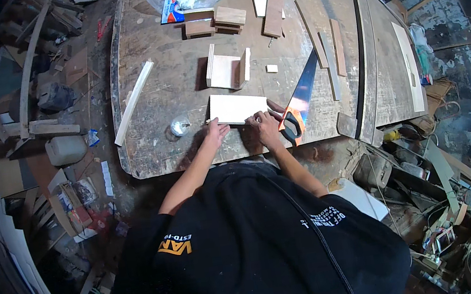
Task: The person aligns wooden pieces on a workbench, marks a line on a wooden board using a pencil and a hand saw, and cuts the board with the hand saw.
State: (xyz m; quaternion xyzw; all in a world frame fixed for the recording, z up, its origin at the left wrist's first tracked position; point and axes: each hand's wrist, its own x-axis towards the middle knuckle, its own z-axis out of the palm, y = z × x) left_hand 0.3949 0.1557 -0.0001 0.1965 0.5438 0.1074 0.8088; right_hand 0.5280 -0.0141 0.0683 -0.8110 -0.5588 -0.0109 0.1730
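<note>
A white rectangular board (237, 108) lies near the front edge of the worktable. My left hand (217, 130) has its fingers closed at the board's near left corner. At the near right edge, my right hand (267, 126) is closed, its fingertips pinched together against the board; whatever sits between them is too small to make out. Just right of that hand rests a handsaw (301, 100) with an orange and black handle. Beyond the board stands a U-shaped wooden piece (227, 72). A small clear jar (180, 126) is left of my left hand.
Two small wooden box pieces (199, 28) and a plastic bag (186, 0) lie at the back. A small pale block (271, 68) sits right of the U-shaped piece. Wood strips (312, 33) lie to the right, a pale strip (134, 104) to the left. Clutter surrounds the worktable (163, 91).
</note>
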